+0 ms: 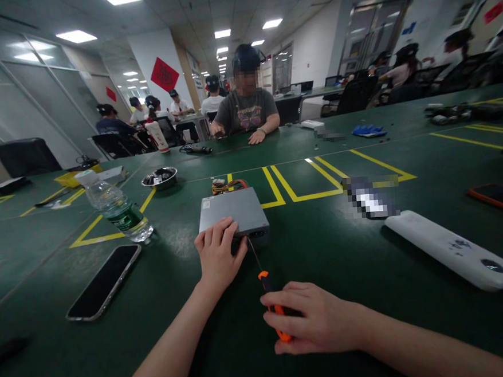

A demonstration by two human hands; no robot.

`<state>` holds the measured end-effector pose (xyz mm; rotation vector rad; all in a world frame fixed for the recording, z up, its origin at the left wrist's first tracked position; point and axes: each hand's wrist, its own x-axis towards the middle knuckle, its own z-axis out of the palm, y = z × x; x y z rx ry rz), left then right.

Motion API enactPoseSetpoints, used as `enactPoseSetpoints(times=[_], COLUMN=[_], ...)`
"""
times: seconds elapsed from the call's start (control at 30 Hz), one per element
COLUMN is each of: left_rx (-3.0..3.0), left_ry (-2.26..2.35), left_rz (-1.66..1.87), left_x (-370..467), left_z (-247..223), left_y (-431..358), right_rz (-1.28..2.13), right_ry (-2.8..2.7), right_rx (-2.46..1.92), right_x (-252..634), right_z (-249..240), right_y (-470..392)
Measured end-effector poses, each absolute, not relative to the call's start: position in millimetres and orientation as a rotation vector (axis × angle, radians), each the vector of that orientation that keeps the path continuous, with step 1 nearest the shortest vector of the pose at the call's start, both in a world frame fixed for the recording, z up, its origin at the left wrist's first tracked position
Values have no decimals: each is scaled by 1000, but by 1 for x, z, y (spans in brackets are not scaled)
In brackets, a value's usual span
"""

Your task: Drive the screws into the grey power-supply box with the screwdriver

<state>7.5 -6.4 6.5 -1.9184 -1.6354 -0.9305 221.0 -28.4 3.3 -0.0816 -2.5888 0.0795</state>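
A grey metal computer power supply (235, 207) lies on the green table, its bundle of coloured cables (230, 185) behind it. My left hand (219, 251) is closed on its near left edge, fingers over the top and thumb at the front face. In my right hand (306, 317) is an orange and black screwdriver (264, 279), gripped by the handle. Its thin shaft points away from me, and the tip meets the front face of the power supply beside my left thumb. Whether the tip sits in a screw is too small to tell.
Left of my hands are a black phone (105, 283), a water bottle (119, 209) and a metal bowl (159, 177) of small parts. To the right lie a white power bank (454, 249) and an orange-edged phone (502, 197). Across the table sits a person (248, 108).
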Motion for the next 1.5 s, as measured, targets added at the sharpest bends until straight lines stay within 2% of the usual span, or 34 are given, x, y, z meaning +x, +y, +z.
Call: enactPoseSetpoints(times=[0.23,0.5,0.77,1.0,1.27,1.5], left_rx=[-1981,-1979,-1952,-1944,-1934,-1934], left_ry=[-1532,-1606,-1611,-1620,-1613,-1612], left_rz=[-873,-896,-909,-916,-921,-913], left_x=[5,6,7,8,8,8], left_z=[8,6,4,3,3,3], left_y=[-6,-6,-4,-3,-3,-3], right_rz=[117,-58,153,26,107,-56], right_ry=[-2623,-2514,-2495,-2532,-2484,-2486], right_rx=[-89,86,8,-22,-66,-34], right_x=[217,209,211,214,209,208], right_z=[14,6,3,13,9,13], right_y=[-36,-27,-27,-30,-35,-35])
